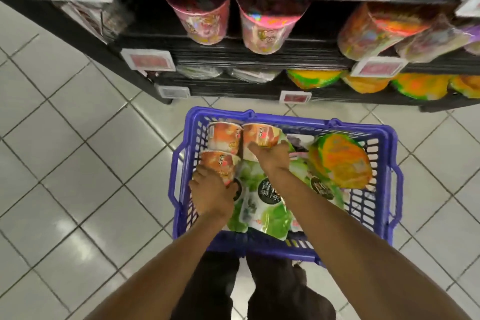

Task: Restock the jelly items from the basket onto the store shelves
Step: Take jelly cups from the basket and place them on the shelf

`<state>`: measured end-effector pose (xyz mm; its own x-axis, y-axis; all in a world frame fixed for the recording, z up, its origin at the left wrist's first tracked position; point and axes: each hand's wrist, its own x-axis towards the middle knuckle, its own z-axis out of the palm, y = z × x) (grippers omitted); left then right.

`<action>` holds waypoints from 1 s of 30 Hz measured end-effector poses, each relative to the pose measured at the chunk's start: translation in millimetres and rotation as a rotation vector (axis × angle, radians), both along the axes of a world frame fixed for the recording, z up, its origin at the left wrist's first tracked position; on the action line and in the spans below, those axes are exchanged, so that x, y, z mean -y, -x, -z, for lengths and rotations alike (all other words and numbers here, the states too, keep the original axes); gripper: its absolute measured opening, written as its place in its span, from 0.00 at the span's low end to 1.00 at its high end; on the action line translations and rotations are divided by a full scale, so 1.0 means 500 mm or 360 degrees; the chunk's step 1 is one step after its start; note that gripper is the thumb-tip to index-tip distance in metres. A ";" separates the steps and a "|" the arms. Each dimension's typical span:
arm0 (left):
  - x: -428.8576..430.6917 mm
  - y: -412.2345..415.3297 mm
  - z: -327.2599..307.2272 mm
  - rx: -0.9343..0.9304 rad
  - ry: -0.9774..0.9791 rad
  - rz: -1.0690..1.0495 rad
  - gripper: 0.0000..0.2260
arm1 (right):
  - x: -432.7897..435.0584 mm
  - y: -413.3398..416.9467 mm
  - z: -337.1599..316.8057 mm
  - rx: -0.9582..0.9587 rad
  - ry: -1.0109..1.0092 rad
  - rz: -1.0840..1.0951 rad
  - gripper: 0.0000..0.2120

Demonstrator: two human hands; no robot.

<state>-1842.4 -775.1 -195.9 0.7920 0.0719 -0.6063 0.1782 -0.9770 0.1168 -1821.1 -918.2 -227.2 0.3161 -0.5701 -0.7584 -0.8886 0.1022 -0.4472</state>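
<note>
A blue plastic basket (384, 153) stands on the floor below the shelves. In its far left corner lie three orange jelly cups. My left hand (211, 193) grips the nearest orange cup (220, 163). My right hand (272, 154) holds the far right orange cup (259, 136). The third orange cup (224, 135) lies untouched behind them. Green jelly bags (270, 213) cover the basket's bottom, and an orange-green jelly bag (340, 161) rests against its right side.
Black store shelves (259, 56) rise ahead with pink tubs (205, 21), orange-green bags (413, 86) and price tags (152, 61). Grey tiled floor (78, 163) spreads to the left and right. My legs stand just behind the basket.
</note>
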 end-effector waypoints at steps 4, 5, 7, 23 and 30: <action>0.004 -0.007 -0.007 -0.0115 0.0072 -0.0156 0.45 | 0.020 -0.004 -0.006 -0.0042 -0.0059 -0.0035 0.28; -0.001 -0.006 -0.016 -0.0166 0.0132 -0.0254 0.44 | 0.026 0.002 -0.022 0.0007 -0.0066 0.0000 0.24; -0.016 -0.003 -0.050 -0.0283 0.0252 -0.0407 0.39 | 0.039 0.024 -0.069 0.0082 -0.0089 0.0180 0.20; -0.016 -0.077 -0.928 -0.0019 0.1572 -0.0643 0.12 | 0.085 0.149 -0.976 0.0841 -0.0344 0.0456 0.35; -0.007 -0.131 -1.319 0.0377 0.1907 -0.0392 0.21 | 0.084 0.107 -1.373 0.1500 -0.0129 0.0415 0.40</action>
